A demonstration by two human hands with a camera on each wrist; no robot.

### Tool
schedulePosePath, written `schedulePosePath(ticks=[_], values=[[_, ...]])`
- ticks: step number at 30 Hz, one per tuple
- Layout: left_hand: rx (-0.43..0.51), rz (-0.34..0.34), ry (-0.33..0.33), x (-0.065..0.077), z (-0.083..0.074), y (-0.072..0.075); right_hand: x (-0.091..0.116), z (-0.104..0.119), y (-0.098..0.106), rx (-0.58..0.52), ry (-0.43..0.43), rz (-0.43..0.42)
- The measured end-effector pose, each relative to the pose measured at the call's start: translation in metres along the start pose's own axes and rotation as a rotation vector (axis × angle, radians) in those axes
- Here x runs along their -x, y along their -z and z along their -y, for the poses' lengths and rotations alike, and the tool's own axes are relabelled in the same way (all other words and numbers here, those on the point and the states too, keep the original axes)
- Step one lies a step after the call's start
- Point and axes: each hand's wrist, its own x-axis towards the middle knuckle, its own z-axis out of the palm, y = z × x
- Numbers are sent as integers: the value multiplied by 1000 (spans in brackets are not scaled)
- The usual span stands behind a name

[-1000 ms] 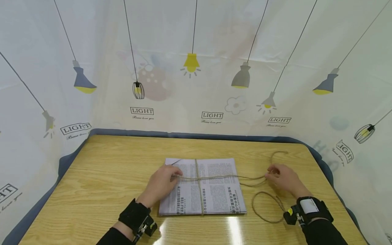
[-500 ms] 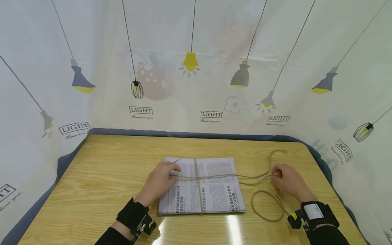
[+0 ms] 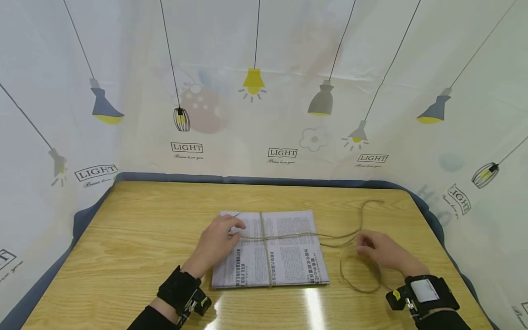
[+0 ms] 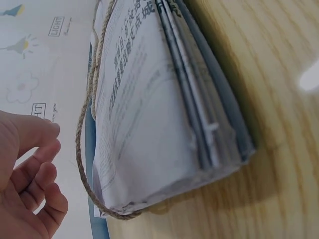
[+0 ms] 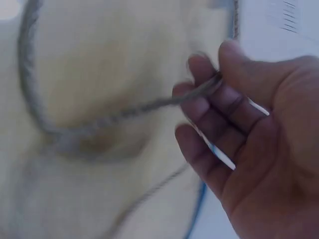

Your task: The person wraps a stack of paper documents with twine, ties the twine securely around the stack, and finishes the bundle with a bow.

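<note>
A stack of folded newspapers (image 3: 288,263) lies on the table, with jute twine (image 3: 305,234) crossing its top both ways. My left hand (image 3: 216,240) is over the stack's left side. In the left wrist view, its fingers bend loosely beside a slack bend of the twine (image 4: 79,144), with nothing visible between them. Right of the stack, my right hand (image 3: 383,250) pinches the twine (image 5: 149,106) between thumb and forefinger, as the right wrist view shows; that view is blurred. Some twine behind this hand is hidden in the head view.
A loop of twine (image 3: 350,286) lies on the wooden table (image 3: 144,220) near the right wrist. Another loose end stretches towards the table's back right. A cloth curtain (image 3: 231,174) printed with lamps surrounds the table's back and sides.
The left thumb and forefinger have spread apart near the twine. My right hand first shifted right, then came back left and slightly nearer, with the twine loop shifting beneath it.
</note>
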Motion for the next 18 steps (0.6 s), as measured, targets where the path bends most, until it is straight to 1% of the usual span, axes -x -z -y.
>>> schedulePosePath(ticks=[2,4,7,9,11,14,16,18], values=[[15,-18,-27,-1,-1,1,0,12,11,-73,28,-47],[51,-28,-67,-2,-5,3,-4,27,23,-148,71,-96],[140,-9,-118,-7,-17,7,-11,54,38,-219,106,-153],[223,29,-147,-11,-28,9,-17,74,44,-249,119,-177],[308,78,-185,-16,-42,10,-22,94,46,-250,133,-184],[402,156,-243,-21,-68,10,-31,122,44,-215,144,-177],[435,201,-279,-24,-85,9,-35,137,41,-191,170,-164],[432,235,-303,-26,-99,8,-39,147,38,-178,196,-163]])
